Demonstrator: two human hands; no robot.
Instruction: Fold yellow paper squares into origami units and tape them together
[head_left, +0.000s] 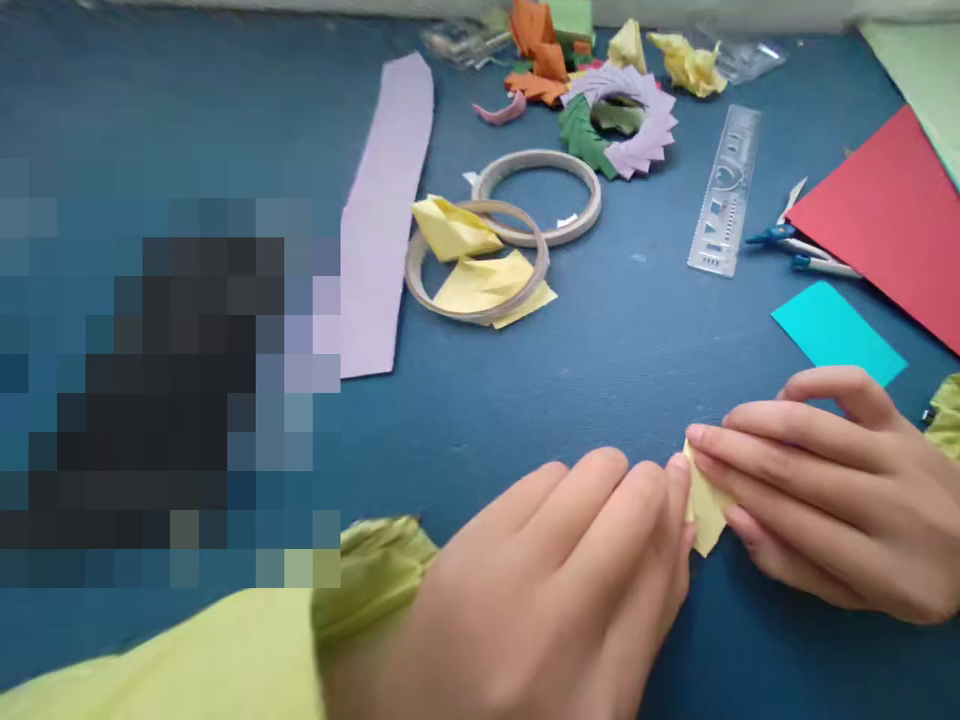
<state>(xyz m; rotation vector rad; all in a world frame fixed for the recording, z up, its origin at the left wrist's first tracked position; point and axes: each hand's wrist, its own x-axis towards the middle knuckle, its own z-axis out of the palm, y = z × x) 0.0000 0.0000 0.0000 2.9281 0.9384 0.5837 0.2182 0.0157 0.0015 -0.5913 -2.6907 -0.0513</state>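
Note:
A small piece of folded yellow paper (706,510) is between my two hands, low on the blue table. My left hand (570,570) is closed, its thumb and forefinger pinching the paper's left edge. My right hand (840,490) presses its fingertips on the paper's top and right side, with the thumb below. The fingers cover much of the paper, so its full shape is hidden. Just beyond my right hand lies a turquoise paper rectangle (840,330).
Two tape rolls (592,205) overlap near folded yellow papers (525,290). A lilac paper strip (386,220) lies left. Behind are a lilac-and-green paper ring (652,120) and orange folded paper (536,45). A clear ruler (724,190), scissors (806,250) and red paper (892,220) lie right.

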